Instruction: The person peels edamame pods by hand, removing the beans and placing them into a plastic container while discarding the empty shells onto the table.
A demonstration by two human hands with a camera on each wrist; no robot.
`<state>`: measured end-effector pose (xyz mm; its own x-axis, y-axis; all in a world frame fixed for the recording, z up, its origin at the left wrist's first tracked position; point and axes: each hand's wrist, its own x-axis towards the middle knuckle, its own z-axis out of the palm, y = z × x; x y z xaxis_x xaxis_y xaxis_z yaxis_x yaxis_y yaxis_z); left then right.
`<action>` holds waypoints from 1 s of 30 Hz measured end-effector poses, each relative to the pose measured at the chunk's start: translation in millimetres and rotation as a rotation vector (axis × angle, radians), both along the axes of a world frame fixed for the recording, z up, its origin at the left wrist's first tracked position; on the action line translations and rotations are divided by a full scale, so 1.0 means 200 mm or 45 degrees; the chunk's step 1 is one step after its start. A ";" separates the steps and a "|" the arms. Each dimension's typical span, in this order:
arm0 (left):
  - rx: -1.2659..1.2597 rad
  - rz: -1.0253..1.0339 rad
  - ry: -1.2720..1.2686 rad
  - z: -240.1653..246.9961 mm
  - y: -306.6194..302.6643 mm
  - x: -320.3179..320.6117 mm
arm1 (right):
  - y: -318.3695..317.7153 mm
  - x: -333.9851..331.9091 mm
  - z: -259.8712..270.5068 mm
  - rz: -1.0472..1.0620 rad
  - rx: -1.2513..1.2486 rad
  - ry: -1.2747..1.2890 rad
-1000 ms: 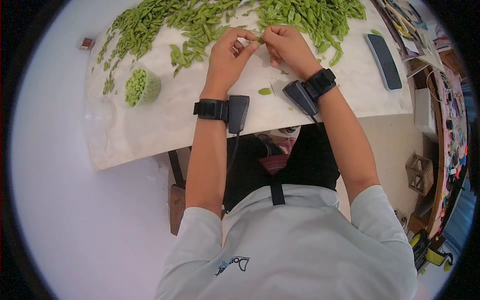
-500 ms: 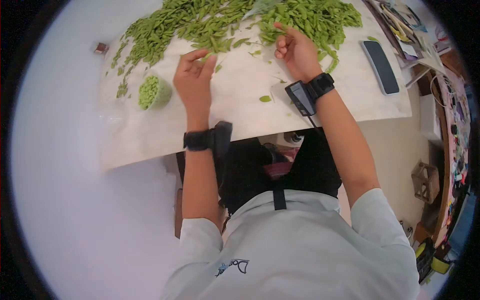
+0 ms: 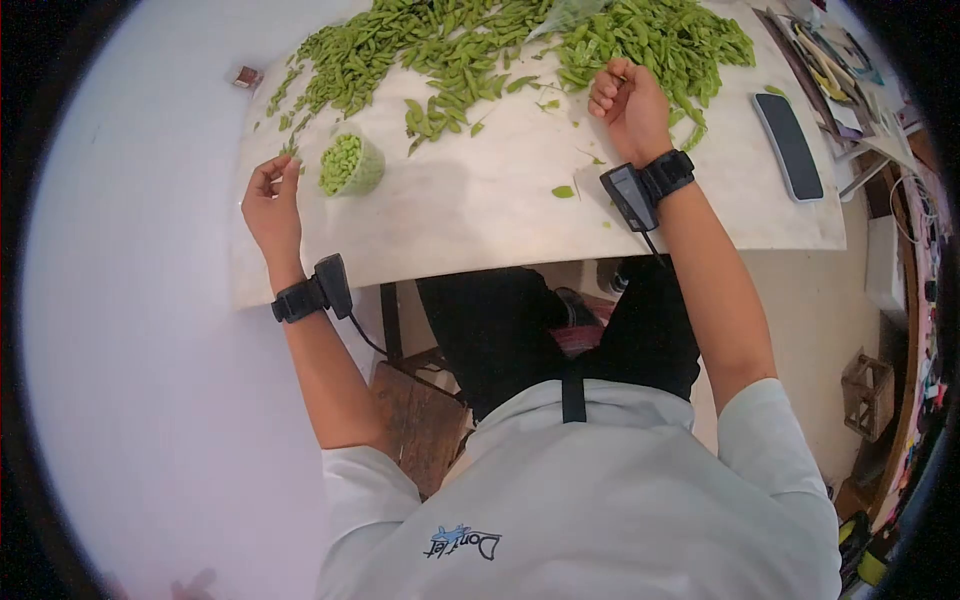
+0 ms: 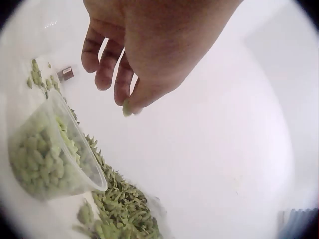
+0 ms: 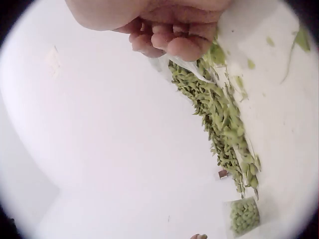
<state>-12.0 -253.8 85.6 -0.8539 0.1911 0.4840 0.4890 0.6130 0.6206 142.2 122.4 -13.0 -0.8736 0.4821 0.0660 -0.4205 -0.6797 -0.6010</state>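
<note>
My left hand point(image 3: 272, 212) is at the table's left side, just left of a clear plastic cup point(image 3: 370, 168) of shelled green beans. Between its thumb and fingertip it pinches a green bean point(image 4: 127, 108), held higher than the cup's rim in the left wrist view. My right hand point(image 3: 638, 112) is palm up, with loosely curled fingers point(image 5: 187, 48) and nothing seen in them. It lies beside a heap of light green pods point(image 3: 655, 45). A large spread of green edamame pods point(image 3: 350, 65) covers the table's far left.
A phone point(image 3: 789, 147) lies on the right of the white-covered table point(image 3: 480, 215). A single leaf-like green piece point(image 3: 563, 191) is near the front edge. Clear plastic point(image 3: 565, 15) sits among the pods at the back. A small brown box point(image 3: 247, 76) stands at the far left.
My hands, together over the pods a second ago, have parted. The left has swept left past the cup with the bean; the right has turned palm up and its fingers have curled in.
</note>
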 end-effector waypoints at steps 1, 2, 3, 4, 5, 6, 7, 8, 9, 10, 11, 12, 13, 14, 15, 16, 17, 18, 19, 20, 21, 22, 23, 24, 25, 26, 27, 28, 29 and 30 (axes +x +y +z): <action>-0.057 -0.010 0.000 0.00 0.00 0.00 | 0.00 0.00 0.00 -0.004 -0.002 -0.015; -0.113 -0.021 0.001 0.00 0.01 0.01 | 0.01 0.01 0.00 -0.008 -0.003 -0.030; -0.159 -0.054 -0.029 -0.01 0.01 0.00 | 0.01 0.01 0.01 -0.009 -0.002 -0.042; -0.206 -0.085 -0.055 -0.03 0.01 -0.03 | 0.01 0.00 0.02 -0.024 0.008 -0.081; -0.249 -0.118 -0.080 -0.05 0.01 -0.05 | 0.00 0.01 0.03 -0.040 0.022 -0.118; -0.293 -0.135 -0.072 -0.05 0.03 -0.05 | -0.01 0.01 0.04 -0.057 0.033 -0.159; -0.290 -0.128 -0.074 -0.05 0.04 -0.05 | -0.02 0.01 0.05 -0.044 0.043 -0.145; -0.288 -0.124 -0.077 -0.05 0.06 -0.05 | -0.02 0.02 0.05 -0.033 0.053 -0.133; -0.282 -0.121 -0.078 -0.03 0.10 -0.03 | -0.02 0.02 0.05 -0.024 0.067 -0.119; -0.254 -0.148 -0.060 -0.02 0.15 -0.02 | -0.01 0.02 0.05 -0.016 0.089 -0.128; -0.227 -0.174 -0.043 -0.01 0.20 -0.01 | 0.00 0.01 0.04 -0.007 0.110 -0.137; -0.200 -0.198 -0.030 0.00 0.25 0.02 | 0.00 0.00 0.03 0.006 0.129 -0.151; -0.225 -0.292 -0.074 0.00 0.30 0.03 | -0.01 0.00 0.04 -0.006 0.166 -0.157; -0.251 -0.383 -0.124 0.00 0.36 0.04 | -0.02 0.00 0.03 -0.013 0.201 -0.168; -0.279 -0.474 -0.177 -0.01 0.41 0.05 | -0.03 0.00 0.03 -0.019 0.232 -0.180; -0.341 -0.499 -0.237 -0.02 0.47 0.05 | -0.03 0.00 0.03 -0.009 0.215 -0.195; -0.400 -0.525 -0.291 -0.03 0.52 0.05 | -0.02 -0.01 0.03 -0.002 0.202 -0.206; -0.460 -0.552 -0.348 -0.05 0.56 0.04 | -0.02 -0.01 0.03 0.004 0.188 -0.219; -0.493 -0.492 -0.270 -0.07 0.58 0.01 | -0.02 -0.01 0.03 -0.007 0.192 -0.213; -0.527 -0.436 -0.193 -0.10 0.60 -0.02 | -0.02 -0.01 0.03 -0.022 0.195 -0.208; -0.562 -0.381 -0.118 -0.12 0.62 -0.05 | -0.02 0.00 0.03 -0.039 0.195 -0.206; -0.625 -0.317 -0.092 -0.14 0.64 -0.08 | -0.02 0.00 0.02 -0.049 0.171 -0.196; -0.681 -0.252 -0.059 -0.15 0.66 -0.11 | -0.02 0.00 0.02 -0.060 0.154 -0.181; -0.736 -0.185 -0.025 -0.13 0.68 -0.12 | -0.02 0.00 0.03 -0.070 0.138 -0.164; -0.750 -0.216 -0.017 -0.12 0.72 -0.13 | -0.01 0.00 0.03 -0.075 0.139 -0.158; -0.765 -0.246 -0.013 -0.12 0.75 -0.14 | -0.01 0.00 0.03 -0.078 0.138 -0.154; -0.781 -0.275 -0.011 -0.11 0.78 -0.13 | -0.01 0.00 0.03 -0.079 0.136 -0.153; -0.820 -0.276 -0.019 -0.11 0.81 -0.11 | -0.01 0.00 0.01 -0.080 0.147 -0.149; -0.860 -0.273 -0.027 -0.10 0.84 -0.09 | 0.00 -0.01 0.00 -0.078 0.157 -0.145; -0.898 -0.270 -0.032 -0.10 0.86 -0.08 | -0.01 -0.01 0.02 -0.076 0.169 -0.137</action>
